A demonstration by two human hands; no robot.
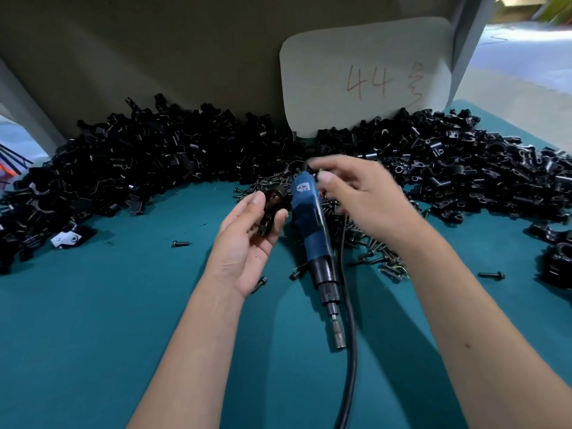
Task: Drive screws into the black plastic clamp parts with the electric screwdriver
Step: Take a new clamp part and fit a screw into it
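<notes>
Two bare forearms reaching over a teal tabletop [108, 335]. Between them, a blue electric screwdriver [312, 224] lying flat, bit end toward the camera, its black cord [348, 335] trailing down along the right side of the tool. Left hand [247, 239] palm up just left of the tool's blue body, thumb and curled fingers holding one black plastic clamp part [272, 209]. Right hand [356, 193] above the screwdriver's far end, blurred, thumb and forefinger brought close together; whether anything sits pinched between them cannot be told. Beneath and around that hand, a scatter of dark screws [377, 258], with single strays lying apart on the cloth: one left of the left wrist [181, 243], one far right [491, 274]. Behind, a long heap of black clamp parts [148, 156] curving across the tabletop from left edge to right edge. Against the grey back wall, a pale card [365, 72] marked "44" in red, standing behind the heap.
</notes>
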